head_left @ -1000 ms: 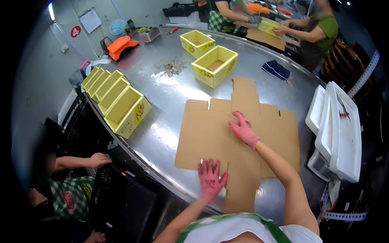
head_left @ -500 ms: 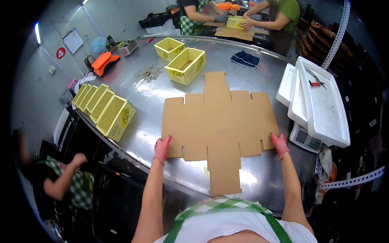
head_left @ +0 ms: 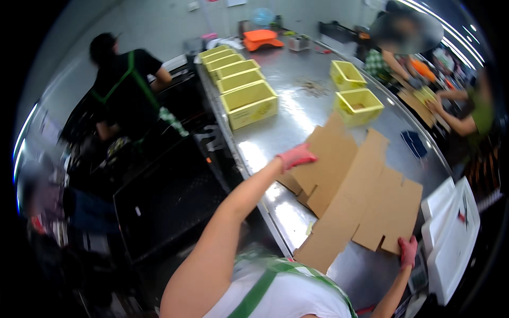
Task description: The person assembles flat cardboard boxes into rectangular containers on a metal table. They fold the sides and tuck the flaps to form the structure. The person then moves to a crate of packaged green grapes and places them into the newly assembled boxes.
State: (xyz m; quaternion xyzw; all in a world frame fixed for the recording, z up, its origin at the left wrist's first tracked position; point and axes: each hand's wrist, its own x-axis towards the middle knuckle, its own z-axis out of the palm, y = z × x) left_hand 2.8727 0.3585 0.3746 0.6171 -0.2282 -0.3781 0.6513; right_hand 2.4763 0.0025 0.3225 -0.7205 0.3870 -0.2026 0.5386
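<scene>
A flat brown cardboard box blank [head_left: 352,201] lies on the metal table in front of me, its left side panel folded up and over toward the middle. My left hand [head_left: 297,157], in a pink glove, rests against that folded panel, fingers stretched out along the cardboard. At the near right corner, my right hand [head_left: 407,252], also in a pink glove, is closed on the blank's edge beside a slot. The undersides of both hands' grips are partly hidden.
A row of yellow boxes [head_left: 249,103] lines the table's left edge. Two more yellow boxes [head_left: 359,106] stand beyond the blank. White foam trays [head_left: 456,238] sit at right, a dark blue cloth [head_left: 413,144] farther back. A black crate [head_left: 164,201] is at left; co-workers stand around.
The blank's left panel, flat before, is now folded up and inward, with my left hand moved along with it. My right hand stays at the right corner. The view has swung left.
</scene>
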